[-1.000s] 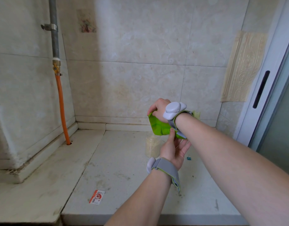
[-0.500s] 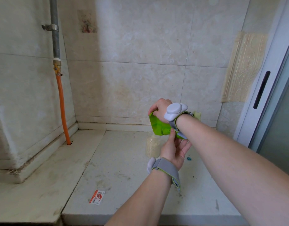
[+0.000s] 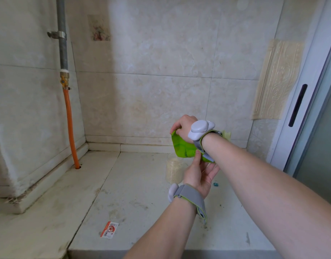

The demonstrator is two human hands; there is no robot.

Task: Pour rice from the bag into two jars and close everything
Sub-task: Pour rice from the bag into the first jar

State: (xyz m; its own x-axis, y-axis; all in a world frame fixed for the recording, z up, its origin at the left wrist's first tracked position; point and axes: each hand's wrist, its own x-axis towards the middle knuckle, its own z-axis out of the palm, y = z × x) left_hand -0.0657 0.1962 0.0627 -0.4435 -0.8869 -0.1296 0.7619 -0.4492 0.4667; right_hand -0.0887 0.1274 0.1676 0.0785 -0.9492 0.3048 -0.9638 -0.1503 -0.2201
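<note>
- Gripping the top edge of the green bag (image 3: 181, 148), the right hand (image 3: 184, 126) has its fingers curled over the rim and its knuckles toward the wall.
- The left hand (image 3: 199, 174) comes up from below with the palm facing the camera. Its thumb (image 3: 197, 156) presses on the bag's front near the lower edge, and the other fingers reach behind and under it, so the bag's bottom is pinched between them.
- Held between the two hands, the bag is in the air above the counter (image 3: 142, 184), upright with a slight tilt.
- The bag is bright green, glossy and creased. Much of its right side is hidden by the right wrist and its grey strap.
- A clear jar (image 3: 173, 171) holding pale rice stands on the counter just under the bag's lower left corner. I cannot tell whether it has a lid on.
- A small blue clip (image 3: 216, 184) lies on the counter beside the left hand.
- A red-and-white packet (image 3: 109, 229) lies near the front edge.
</note>
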